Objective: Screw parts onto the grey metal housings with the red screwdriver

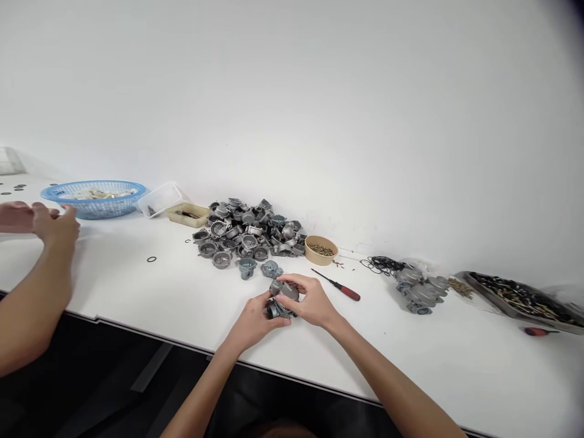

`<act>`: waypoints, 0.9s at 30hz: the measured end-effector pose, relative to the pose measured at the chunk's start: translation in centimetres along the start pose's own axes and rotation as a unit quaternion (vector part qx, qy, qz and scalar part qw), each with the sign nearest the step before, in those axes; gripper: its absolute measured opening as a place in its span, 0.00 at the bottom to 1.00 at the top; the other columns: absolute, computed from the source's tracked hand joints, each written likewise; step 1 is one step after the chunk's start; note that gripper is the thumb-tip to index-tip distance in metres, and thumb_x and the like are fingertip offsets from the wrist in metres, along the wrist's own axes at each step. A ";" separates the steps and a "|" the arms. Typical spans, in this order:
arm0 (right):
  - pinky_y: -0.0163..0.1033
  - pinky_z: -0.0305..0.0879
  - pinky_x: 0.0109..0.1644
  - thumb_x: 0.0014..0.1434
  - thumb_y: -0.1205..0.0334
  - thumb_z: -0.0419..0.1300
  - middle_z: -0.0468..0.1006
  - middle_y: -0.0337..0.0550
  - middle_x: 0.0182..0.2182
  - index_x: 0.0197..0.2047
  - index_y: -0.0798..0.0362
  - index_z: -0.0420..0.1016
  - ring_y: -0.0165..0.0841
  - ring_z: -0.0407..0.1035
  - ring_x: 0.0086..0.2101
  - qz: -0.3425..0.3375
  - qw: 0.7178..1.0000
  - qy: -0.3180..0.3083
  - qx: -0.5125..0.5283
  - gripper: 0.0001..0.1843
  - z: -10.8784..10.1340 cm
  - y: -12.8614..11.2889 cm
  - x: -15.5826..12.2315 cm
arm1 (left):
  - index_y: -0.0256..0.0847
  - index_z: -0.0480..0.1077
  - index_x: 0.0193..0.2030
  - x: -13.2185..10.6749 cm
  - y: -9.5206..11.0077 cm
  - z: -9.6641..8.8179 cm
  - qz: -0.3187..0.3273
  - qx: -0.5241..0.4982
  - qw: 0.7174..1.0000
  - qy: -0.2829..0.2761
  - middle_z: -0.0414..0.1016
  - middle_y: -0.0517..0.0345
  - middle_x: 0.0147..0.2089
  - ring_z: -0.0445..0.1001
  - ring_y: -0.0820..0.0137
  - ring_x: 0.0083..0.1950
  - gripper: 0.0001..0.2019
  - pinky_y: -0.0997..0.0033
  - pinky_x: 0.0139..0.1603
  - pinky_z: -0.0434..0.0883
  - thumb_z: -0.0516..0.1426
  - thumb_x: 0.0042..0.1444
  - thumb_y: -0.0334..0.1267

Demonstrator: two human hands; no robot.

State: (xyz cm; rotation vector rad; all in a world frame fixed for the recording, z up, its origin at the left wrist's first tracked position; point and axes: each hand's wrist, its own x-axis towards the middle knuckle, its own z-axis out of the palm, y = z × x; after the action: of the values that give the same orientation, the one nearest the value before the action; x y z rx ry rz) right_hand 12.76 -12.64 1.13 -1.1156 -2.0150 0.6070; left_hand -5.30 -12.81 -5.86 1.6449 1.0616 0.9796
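Note:
Both of my hands hold one grey metal housing part (283, 297) just above the white table (182, 298). My left hand (255, 319) grips it from the lower left with fingers closed around it. From the right, my right hand (310, 299) wraps over its top. A heap of similar grey metal housings (249, 231) lies just beyond, with two loose ones (260, 267) close to my hands. A red-handled screwdriver (340, 286) lies on the table right of my right hand.
A tan bowl of small brass screws (320, 249) sits by the heap. Black O-rings (381, 263), another cluster of housings (420, 289) and a tray of parts (524, 295) lie to the right. A blue basket (95, 196) and small trays (187, 214) stand left. Another person's hands (45, 222) work at far left.

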 end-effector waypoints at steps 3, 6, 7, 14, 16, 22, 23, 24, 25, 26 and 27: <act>0.43 0.73 0.51 0.58 0.55 0.67 0.81 0.44 0.49 0.52 0.45 0.81 0.39 0.76 0.46 -0.002 1.000 0.002 -0.003 0.18 0.0 0.0 -0.4 | 0.38 0.75 0.50 0.1 -0.5 0.1 0.002 0.002 1.000 -0.001 0.79 0.54 0.41 0.74 0.61 0.40 0.26 0.66 0.41 0.73 0.69 0.46 0.49; 0.45 0.71 0.56 0.59 0.54 0.66 0.81 0.43 0.49 0.53 0.44 0.80 0.40 0.75 0.48 -0.005 1.000 -0.006 -0.014 0.18 -0.2 0.0 -0.7 | 0.37 0.76 0.47 0.3 -0.8 0.1 0.005 -0.013 1.000 -0.005 0.79 0.54 0.40 0.75 0.61 0.40 0.24 0.66 0.41 0.74 0.70 0.46 0.48; 0.46 0.71 0.56 0.60 0.53 0.65 0.81 0.44 0.49 0.53 0.45 0.80 0.40 0.75 0.47 -0.003 1.000 -0.010 -0.014 0.18 -0.3 0.0 -0.8 | 0.37 0.76 0.48 0.4 -0.8 0.0 0.006 -0.029 1.000 -0.010 0.79 0.53 0.41 0.75 0.61 0.41 0.24 0.65 0.43 0.74 0.70 0.46 0.47; 0.46 0.76 0.50 0.65 0.51 0.60 0.81 0.46 0.50 0.55 0.46 0.80 0.40 0.76 0.46 0.025 1.000 -0.008 0.016 0.18 -1.4 0.4 -1.8 | 0.46 0.55 0.73 0.3 -0.6 -0.9 -0.017 -0.143 0.989 -0.036 0.67 0.45 0.66 0.75 0.56 0.57 0.46 0.54 0.60 0.72 0.70 0.48 0.41; 0.45 0.77 0.49 0.65 0.52 0.60 0.81 0.46 0.49 0.53 0.45 0.81 0.40 0.76 0.46 0.022 1.000 -0.008 0.010 0.16 -1.7 0.5 -2.2 | 0.48 0.58 0.71 0.1 -0.5 -1.0 -0.002 -0.142 0.989 -0.046 0.63 0.46 0.69 0.69 0.53 0.65 0.41 0.54 0.63 0.71 0.68 0.51 0.42; 0.43 0.78 0.46 0.66 0.52 0.60 0.81 0.45 0.47 0.53 0.45 0.81 0.37 0.77 0.43 0.024 1.000 -0.002 -0.004 0.16 -2.0 0.5 -3.5 | 0.49 0.64 0.66 0.0 -0.6 -1.1 0.044 -0.108 0.992 -0.040 0.61 0.51 0.71 0.60 0.54 0.71 0.25 0.56 0.64 0.69 0.59 0.62 0.45; 0.42 0.78 0.46 0.66 0.52 0.60 0.81 0.45 0.46 0.53 0.45 0.81 0.37 0.77 0.42 0.025 1.000 -0.006 -0.003 0.16 -2.1 0.5 -3.7 | 0.48 0.64 0.65 0.0 -0.6 -1.1 0.052 -0.104 0.992 -0.039 0.62 0.50 0.70 0.60 0.54 0.71 0.24 0.56 0.64 0.69 0.57 0.63 0.45; 0.42 0.78 0.45 0.66 0.51 0.60 0.82 0.45 0.46 0.53 0.45 0.81 0.37 0.77 0.41 0.024 1.000 -0.009 -0.003 0.16 -2.2 0.6 -3.8 | 0.48 0.65 0.65 0.0 -0.5 -1.1 0.059 -0.103 0.992 -0.038 0.63 0.50 0.70 0.60 0.55 0.71 0.22 0.56 0.64 0.69 0.55 0.64 0.44; 0.42 0.78 0.43 0.66 0.51 0.60 0.82 0.45 0.45 0.53 0.45 0.81 0.37 0.78 0.40 0.020 1.000 -0.006 -0.005 0.16 -2.5 0.9 -3.9 | 0.48 0.65 0.65 -0.1 -0.4 -1.1 0.065 -0.104 0.992 -0.036 0.64 0.50 0.69 0.60 0.55 0.71 0.22 0.56 0.64 0.68 0.54 0.65 0.43; 0.41 0.78 0.41 0.66 0.51 0.60 0.82 0.46 0.45 0.52 0.45 0.81 0.38 0.78 0.40 0.017 1.000 0.004 -0.009 0.16 -2.9 1.2 -3.9 | 0.47 0.65 0.65 -0.1 -0.3 -1.1 0.071 -0.105 0.991 -0.033 0.64 0.50 0.69 0.60 0.55 0.71 0.21 0.56 0.64 0.68 0.53 0.66 0.42; 0.41 0.78 0.39 0.66 0.50 0.60 0.83 0.46 0.44 0.51 0.46 0.81 0.38 0.78 0.39 0.015 1.000 0.018 -0.014 0.16 -3.5 1.8 -3.9 | 0.47 0.65 0.65 -0.2 -0.1 -1.1 0.075 -0.106 0.991 -0.030 0.63 0.50 0.69 0.59 0.55 0.71 0.21 0.56 0.65 0.67 0.53 0.66 0.42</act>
State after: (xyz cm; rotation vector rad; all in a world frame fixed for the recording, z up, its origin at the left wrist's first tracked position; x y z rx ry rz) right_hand 17.77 -14.87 0.59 -1.1671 -1.9840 0.5723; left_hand -6.40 -12.72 -5.74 1.5846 0.7745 1.0928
